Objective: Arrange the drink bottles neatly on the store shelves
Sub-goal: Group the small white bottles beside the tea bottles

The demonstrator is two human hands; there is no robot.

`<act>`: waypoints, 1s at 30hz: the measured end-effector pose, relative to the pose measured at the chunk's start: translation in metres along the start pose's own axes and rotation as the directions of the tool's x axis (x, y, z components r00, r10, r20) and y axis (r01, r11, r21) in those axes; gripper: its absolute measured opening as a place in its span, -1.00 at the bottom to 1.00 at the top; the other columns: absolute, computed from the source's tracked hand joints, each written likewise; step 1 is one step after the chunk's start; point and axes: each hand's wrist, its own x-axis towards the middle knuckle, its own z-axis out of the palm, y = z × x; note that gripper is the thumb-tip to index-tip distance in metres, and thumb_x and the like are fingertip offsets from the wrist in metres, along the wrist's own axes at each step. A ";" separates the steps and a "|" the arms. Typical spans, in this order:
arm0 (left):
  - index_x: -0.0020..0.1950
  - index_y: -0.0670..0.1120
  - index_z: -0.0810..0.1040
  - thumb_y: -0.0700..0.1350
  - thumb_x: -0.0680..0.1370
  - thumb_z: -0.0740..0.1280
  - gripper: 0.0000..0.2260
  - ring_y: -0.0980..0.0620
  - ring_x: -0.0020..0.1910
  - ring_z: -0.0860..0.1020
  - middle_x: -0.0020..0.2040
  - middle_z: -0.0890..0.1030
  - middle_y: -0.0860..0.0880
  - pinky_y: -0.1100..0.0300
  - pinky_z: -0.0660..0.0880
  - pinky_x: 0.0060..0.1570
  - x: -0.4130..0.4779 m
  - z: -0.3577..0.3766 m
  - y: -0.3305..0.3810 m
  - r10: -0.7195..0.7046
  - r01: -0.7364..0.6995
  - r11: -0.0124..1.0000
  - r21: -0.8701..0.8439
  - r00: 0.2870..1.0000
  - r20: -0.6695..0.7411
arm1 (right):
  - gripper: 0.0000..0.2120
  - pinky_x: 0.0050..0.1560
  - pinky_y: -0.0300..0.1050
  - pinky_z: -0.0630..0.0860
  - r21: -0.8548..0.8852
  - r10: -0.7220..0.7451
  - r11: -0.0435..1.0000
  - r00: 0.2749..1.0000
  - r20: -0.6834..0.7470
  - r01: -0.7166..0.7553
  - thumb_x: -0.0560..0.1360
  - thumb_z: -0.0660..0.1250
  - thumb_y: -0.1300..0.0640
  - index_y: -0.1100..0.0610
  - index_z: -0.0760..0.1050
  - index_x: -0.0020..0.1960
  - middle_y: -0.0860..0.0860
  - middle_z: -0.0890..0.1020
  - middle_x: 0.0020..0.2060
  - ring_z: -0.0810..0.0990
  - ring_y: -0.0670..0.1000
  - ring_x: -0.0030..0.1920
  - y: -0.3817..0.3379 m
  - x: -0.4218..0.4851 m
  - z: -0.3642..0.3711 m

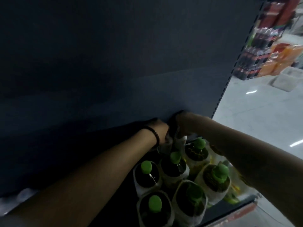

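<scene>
i watched both hands meet at the very back of the shelf, hard against the dark rear panel [114,71]. the left hand [159,130], a dark beaded bracelet [154,133] on its wrist, was curled around the top of a white-wrapped bottle [168,142]; the right hand [183,122] was closed over the neck of the bottle just beside it [180,140]. each grip looked narrow and wrapped, though the fingers themselves were lost in shadow, so i could not tell how firmly they held.

out from the hands, toward five and six o'clock, six green-capped bottles stood upright in close rows: one [199,143] just under the right forearm, one [175,157] at its eight o'clock, one [146,167] further left, one [220,172] at the right, and two nearest the front [155,203] [195,193].

i judged the right end of the shelf largely filled, the back row being finished. from the hands round to nine o'clock the shelf floor [85,145] lay dark and seemingly bare, so much remained. at one o'clock, across the aisle, other stock [262,51] was blurred.
</scene>
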 end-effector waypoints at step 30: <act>-0.28 -0.02 0.41 0.39 0.49 0.24 -0.52 0.04 -0.37 0.53 -0.35 0.54 0.01 0.08 0.46 -0.37 -0.319 -0.077 -0.136 -0.283 0.200 0.959 -0.203 0.758 -0.588 | -0.86 -0.14 -0.23 0.49 0.047 -0.510 0.789 0.696 -0.506 0.613 0.48 0.51 -0.09 -0.14 0.64 0.01 -0.22 0.68 -0.22 0.61 -0.27 -0.16 -0.126 -0.133 -0.152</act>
